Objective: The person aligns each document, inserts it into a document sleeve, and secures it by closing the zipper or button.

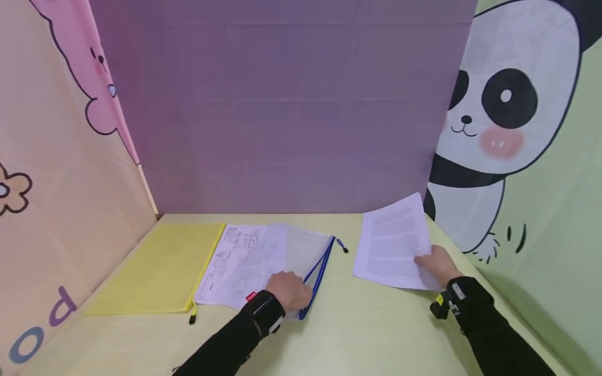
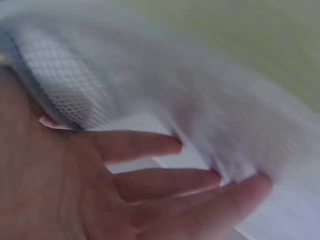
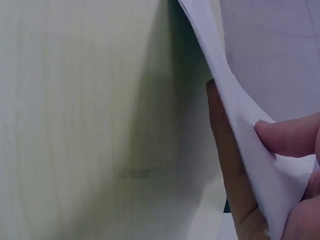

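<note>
My left hand [image 1: 289, 290] is at the mouth of a translucent mesh zipper pouch [image 1: 308, 245] with blue zipper edging, which stands parted. In the left wrist view its fingers [image 2: 145, 182] reach out fairly straight, with fingertips against the pale mesh; the thumb is hidden. White printed sheets [image 1: 249, 258] show at the pouch's left part; whether they are inside it I cannot tell. To the right, my right hand [image 1: 439, 265] holds a thin stack of printed papers [image 1: 392, 245] by its right edge, tilted up off the table. Thumb and fingers pinch it from both faces.
A yellow zipper pouch [image 1: 155, 269] lies flat at the left of the pale wooden table [image 1: 367, 334], its dark pull hanging at the corner. A small red tag [image 1: 251, 296] shows beside the left wrist. A purple panel [image 1: 291, 115] stands behind, with printed cloths on both sides.
</note>
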### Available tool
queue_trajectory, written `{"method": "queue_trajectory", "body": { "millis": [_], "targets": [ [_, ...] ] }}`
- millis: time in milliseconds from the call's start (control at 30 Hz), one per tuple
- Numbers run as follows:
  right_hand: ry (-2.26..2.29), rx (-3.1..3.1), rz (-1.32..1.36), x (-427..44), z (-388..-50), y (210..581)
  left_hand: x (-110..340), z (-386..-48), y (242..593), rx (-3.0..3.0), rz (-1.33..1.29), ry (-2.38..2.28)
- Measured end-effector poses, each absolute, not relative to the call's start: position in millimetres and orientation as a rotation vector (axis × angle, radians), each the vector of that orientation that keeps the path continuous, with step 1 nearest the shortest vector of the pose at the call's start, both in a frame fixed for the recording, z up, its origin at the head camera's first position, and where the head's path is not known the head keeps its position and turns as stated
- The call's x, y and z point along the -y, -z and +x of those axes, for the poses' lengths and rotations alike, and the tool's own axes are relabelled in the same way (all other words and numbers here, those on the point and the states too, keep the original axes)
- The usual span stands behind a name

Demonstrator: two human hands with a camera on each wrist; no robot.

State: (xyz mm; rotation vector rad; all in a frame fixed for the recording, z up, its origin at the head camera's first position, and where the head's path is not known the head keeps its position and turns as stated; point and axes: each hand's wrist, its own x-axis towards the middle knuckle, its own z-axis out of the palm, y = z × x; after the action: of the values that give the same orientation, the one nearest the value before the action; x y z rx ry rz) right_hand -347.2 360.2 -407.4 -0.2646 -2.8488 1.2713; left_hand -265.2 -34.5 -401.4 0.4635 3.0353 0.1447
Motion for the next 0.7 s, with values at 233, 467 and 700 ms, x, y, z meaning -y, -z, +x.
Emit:
{"method": "queue_trajectory", "body": {
  "millis": [233,467,700],
  "targets": [
    [-1.450,2.759,-0.237,-351.9,-348.2,400.6,42.3,-273.4,404.5,-3.064,0.499,-0.222],
    [-1.609,2.675,-0.310,-326.0,-350.5,395.4,37.9,-276.4,413.1,-3.142,0.478,-0.153],
    [-1.724,2.554,-0.276,-296.6,-351.9,400.8,34.2,-277.5,415.8,-3.205,0.494,-0.050]
  ]
}}
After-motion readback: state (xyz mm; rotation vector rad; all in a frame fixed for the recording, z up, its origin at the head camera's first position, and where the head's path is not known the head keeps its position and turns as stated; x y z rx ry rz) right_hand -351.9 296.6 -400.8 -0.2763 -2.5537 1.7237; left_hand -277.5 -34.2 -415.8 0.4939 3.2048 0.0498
